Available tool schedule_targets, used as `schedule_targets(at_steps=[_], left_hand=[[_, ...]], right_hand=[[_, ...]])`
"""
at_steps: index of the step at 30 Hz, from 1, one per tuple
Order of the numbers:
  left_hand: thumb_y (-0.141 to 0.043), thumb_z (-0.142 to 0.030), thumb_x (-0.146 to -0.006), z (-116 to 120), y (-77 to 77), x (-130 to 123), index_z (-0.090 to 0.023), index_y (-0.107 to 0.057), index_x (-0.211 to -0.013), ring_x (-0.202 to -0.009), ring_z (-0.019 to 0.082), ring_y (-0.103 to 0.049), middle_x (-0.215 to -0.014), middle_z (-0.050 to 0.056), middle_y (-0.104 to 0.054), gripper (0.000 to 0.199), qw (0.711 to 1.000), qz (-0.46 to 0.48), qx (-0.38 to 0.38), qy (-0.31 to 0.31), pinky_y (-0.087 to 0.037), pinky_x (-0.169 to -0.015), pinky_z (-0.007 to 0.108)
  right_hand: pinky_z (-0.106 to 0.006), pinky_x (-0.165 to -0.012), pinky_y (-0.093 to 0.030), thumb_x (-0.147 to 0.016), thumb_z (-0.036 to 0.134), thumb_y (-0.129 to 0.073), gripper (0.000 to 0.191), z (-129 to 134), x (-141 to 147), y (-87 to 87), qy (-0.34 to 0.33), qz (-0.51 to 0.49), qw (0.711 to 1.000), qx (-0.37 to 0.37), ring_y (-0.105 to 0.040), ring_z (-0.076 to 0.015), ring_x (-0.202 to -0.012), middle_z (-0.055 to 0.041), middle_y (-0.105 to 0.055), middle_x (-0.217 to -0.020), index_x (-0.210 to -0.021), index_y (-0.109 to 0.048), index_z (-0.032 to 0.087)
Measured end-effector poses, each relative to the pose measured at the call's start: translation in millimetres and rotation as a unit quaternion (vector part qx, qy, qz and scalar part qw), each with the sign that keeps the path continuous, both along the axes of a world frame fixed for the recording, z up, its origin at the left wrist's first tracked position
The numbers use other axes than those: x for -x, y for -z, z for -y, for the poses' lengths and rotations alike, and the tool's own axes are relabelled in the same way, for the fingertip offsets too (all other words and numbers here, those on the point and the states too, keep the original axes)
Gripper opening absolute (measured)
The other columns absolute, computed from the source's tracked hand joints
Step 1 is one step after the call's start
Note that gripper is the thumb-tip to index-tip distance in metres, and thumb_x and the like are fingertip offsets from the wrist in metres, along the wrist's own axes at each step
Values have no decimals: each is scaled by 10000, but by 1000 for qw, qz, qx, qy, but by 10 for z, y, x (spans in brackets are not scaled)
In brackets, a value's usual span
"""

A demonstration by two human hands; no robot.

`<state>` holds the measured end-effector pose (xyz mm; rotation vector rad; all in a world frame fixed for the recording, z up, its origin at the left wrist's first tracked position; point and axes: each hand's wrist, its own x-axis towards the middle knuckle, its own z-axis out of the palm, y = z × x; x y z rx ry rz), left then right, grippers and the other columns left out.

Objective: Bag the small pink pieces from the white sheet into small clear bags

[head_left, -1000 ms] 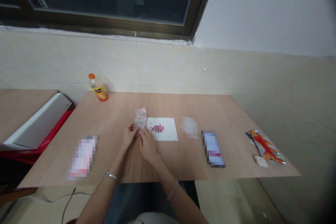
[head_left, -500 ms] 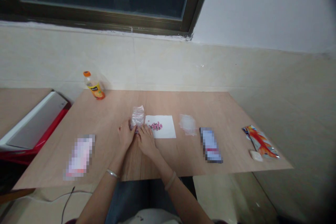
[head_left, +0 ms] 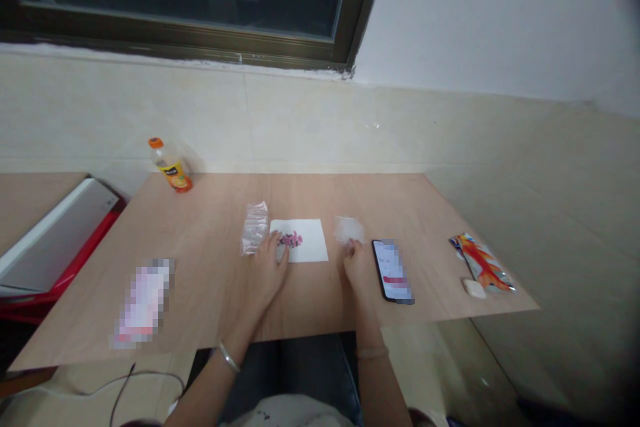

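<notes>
My left hand (head_left: 271,261) rests at the left edge of a white paper sheet (head_left: 315,243), thumb and fingers apart. Small pink and dark pieces (head_left: 292,239) lie in a cluster on that sheet, just beyond the thumb. Left of the sheet, close to my left fingertips, lies a row of shiny clear plastic packets (head_left: 255,227). My right hand (head_left: 354,260) has its fingers pinched together at the near edge of a small pile of clear plastic bags (head_left: 349,229); the exact grip is too small to make out.
A phone (head_left: 391,270) lies right of my right hand, and a blurred pink-white rectangle (head_left: 145,303) at the left. An orange drink bottle (head_left: 173,168) stands at the back left. A colourful foil pouch (head_left: 485,263) and a white case (head_left: 474,289) sit at the right.
Both hands have come off the stack of plastic packets. My left hand has shifted to the sheet's left edge; my right has crossed rightward to the clear bags. The view has turned slightly.
</notes>
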<state>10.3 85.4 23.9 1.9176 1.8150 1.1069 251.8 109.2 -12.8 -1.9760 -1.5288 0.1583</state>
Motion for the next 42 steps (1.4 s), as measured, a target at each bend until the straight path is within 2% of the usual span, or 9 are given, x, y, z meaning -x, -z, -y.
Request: schedule_targets(at_steps=[5,11,15,18,21,24,30,34,42], left_hand=[[-479,-182,-859,161,-39,-565,-181,-553,-1167,-1252,241,-460,-1304,113,-543,317,987,6,37,155,-359,-1049,457],[-517,-199,-852,205,-61,-771,-200,-530,-1204,-1267,236,-443,-1337,107,-517,352,970,35,54,234,-343,-1055,447],[-623,-310,-800,204,-164,-808,-208,-521,-1208,-1222,246,-481,-1304,104,-547,432,962,108,61,245,-350,-1037,439],[-604,-369,-803,200,-269,-832,-181,-599,-1033,-1016,214,-594,-1062,78,-663,297,950,213,91,211,-437,-914,367],[-540,-354,-829,192,-345,-781,-162,-624,-821,-803,169,-616,-824,36,-675,210,937,279,120,176,-458,-732,279],[-530,-319,-815,192,-369,-637,-156,-626,-764,-711,150,-590,-750,18,-658,197,937,284,134,152,-429,-647,247],[-582,-306,-766,231,-415,-336,-162,-591,-671,-700,151,-565,-688,1,-606,173,962,225,100,115,-416,-670,256],[-594,-295,-747,272,-553,-230,-160,-545,-604,-623,130,-512,-604,-21,-545,203,957,218,130,142,-384,-607,235],[-584,-346,-774,305,-636,2,-143,-638,-692,-633,130,-524,-651,5,-610,225,919,236,214,234,-368,-595,225]], right_hand=[[-343,-874,-455,-826,150,-377,366,172,-49,-27,14,-30,999,-5,-626,-238,-978,-162,-679,-1057,-1047,-665,99],[-356,-725,-486,-827,339,-446,376,294,-135,-186,45,-127,991,-15,-666,-258,-809,-140,-719,-922,-1027,-687,130],[-342,-687,-506,-730,380,-564,380,358,-13,-420,26,-329,942,-67,-662,-239,-776,-121,-718,-875,-985,-668,118],[-303,-596,-492,-687,378,-626,326,406,225,-593,-3,-445,893,-66,-635,-197,-652,-68,-693,-730,-904,-628,134],[-263,-535,-452,-665,386,-662,267,444,476,-682,-27,-490,869,-70,-555,-141,-534,17,-603,-576,-775,-549,170],[-243,-530,-428,-674,396,-663,270,475,633,-723,-52,-501,861,-72,-512,-119,-510,56,-530,-529,-707,-486,195],[-261,-647,-444,-743,457,-623,281,534,683,-867,-172,-416,893,27,-581,-150,-689,-20,-629,-800,-722,-592,178],[-258,-672,-440,-790,441,-584,269,548,704,-930,-269,-409,868,90,-579,-151,-701,2,-632,-711,-747,-626,179],[-254,-637,-446,-755,351,-585,173,518,766,-877,-288,-462,830,121,-581,-144,-666,2,-625,-692,-757,-604,180]])
